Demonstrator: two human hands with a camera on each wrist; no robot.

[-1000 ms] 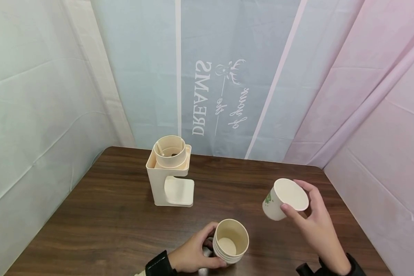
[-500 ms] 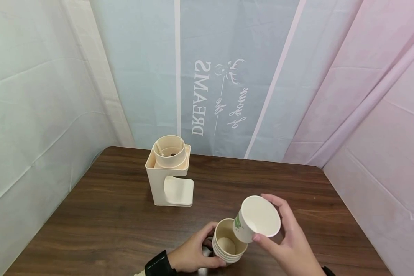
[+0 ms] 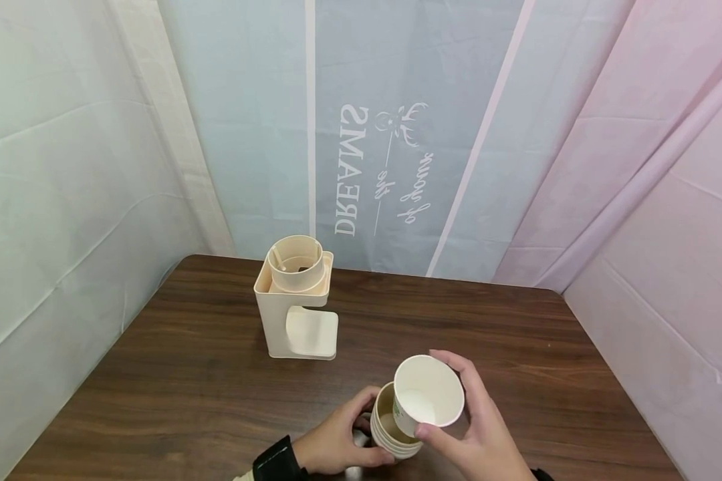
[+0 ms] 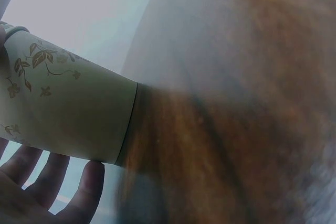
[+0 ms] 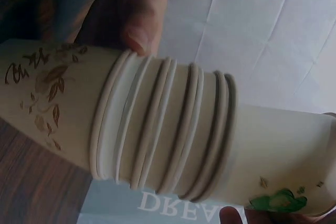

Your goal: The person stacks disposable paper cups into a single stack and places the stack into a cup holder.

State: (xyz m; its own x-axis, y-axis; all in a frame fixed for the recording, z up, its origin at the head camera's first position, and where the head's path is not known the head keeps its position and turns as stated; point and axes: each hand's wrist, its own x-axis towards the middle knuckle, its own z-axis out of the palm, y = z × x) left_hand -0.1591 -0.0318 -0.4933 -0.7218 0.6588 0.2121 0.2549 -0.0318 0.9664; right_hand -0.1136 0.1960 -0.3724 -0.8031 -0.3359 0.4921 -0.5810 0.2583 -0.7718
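Note:
My left hand (image 3: 337,441) grips a stack of nested cream paper cups (image 3: 391,446), mouth up and leaning a little. Brown leaf prints cover the outermost cup (image 5: 44,93) in the right wrist view, with several rims bunched above it. In my right hand (image 3: 481,431), thumb and fingers pinch a white paper cup (image 3: 427,391) with a green print. Its lower end sits within the mouth of the stack, as the right wrist view also shows. The left wrist view has left fingers (image 4: 86,192) curled under the stack's lower side.
A cream cup dispenser (image 3: 277,324) with a round tube on top and a flat ledge stands at the back left of the dark wooden table (image 3: 174,387). Pale cloth (image 3: 265,133) hangs along the table's back and sides.
My right hand has carried the white cup leftward and down from the right side to the stack, where its base has entered the mouth. The left hand and stack have stayed in place.

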